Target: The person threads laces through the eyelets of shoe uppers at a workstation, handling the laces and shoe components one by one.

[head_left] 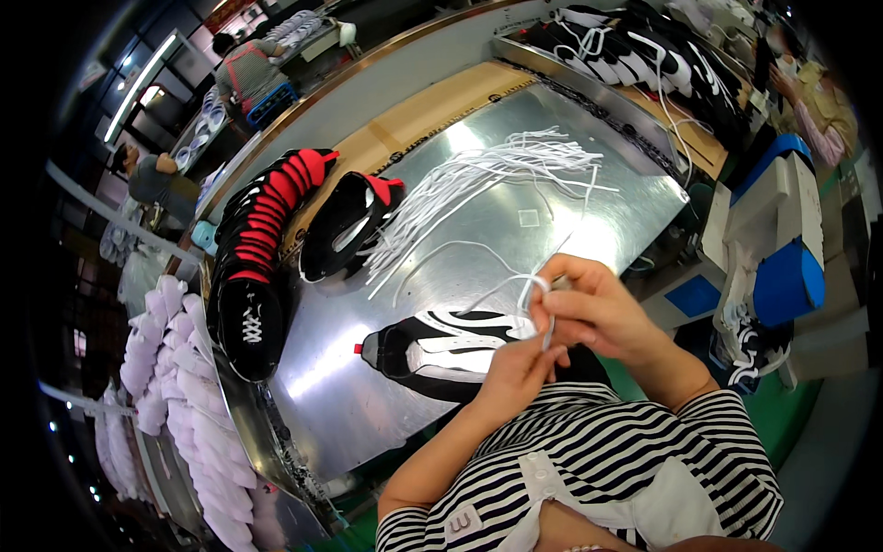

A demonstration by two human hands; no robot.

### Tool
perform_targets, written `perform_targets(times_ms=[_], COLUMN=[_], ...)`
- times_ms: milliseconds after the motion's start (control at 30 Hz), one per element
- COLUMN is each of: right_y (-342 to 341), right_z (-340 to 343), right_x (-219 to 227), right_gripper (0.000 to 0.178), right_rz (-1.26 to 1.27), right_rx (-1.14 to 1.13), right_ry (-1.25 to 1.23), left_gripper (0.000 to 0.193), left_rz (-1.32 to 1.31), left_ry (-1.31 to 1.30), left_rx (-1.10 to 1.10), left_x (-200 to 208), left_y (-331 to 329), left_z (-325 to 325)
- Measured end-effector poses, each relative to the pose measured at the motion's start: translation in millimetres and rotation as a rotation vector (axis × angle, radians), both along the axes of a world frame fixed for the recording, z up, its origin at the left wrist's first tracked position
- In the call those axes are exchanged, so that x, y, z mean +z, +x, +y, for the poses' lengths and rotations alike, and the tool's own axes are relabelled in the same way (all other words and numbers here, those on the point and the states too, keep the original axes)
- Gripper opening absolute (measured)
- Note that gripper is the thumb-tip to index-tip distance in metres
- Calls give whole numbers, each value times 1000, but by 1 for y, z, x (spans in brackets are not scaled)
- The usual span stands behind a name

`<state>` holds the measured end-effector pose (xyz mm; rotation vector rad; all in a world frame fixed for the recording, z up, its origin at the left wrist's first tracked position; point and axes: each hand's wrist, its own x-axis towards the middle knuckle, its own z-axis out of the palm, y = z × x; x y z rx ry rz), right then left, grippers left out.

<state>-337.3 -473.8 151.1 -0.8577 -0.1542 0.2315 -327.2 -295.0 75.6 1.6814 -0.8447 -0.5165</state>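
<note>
Just left of your grip lies the black-and-white shoe upper (394, 348); your left hand (515, 370) and right hand (600, 310) close in a pinch on a white shoelace (536, 279). Its slack could catch the lace bundle (515, 164) beyond and tangle.

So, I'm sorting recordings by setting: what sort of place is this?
Probably a shoe factory workshop: a row of nested black-and-red shoe uppers, and a bundle of thin white laces on a shiny metal worktable.

metal table (331, 414): shiny, with bright glare | tube light (138, 89): lit, beyond table, far left | blue chair (271, 107): beyond table | green floor (798, 414): below table, right
</note>
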Motion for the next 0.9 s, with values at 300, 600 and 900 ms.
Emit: perform_targets(times_ms=[300, 600, 900], right_y=[-55, -41, 38], right_z=[-105, -72, 75], right_x=[-25, -20, -133], right_gripper=[19, 16, 14], right_rz=[-340, 31, 112], right_rx=[-493, -223, -15], right_ry=[51, -92, -378], left_gripper=[49, 54, 71], left_rz=[-850, -563, 536], left_ry=[475, 917, 741], left_rx=[305, 319, 194], left_x=[33, 13, 8], left_y=[0, 35, 72], left_z=[67, 109, 146])
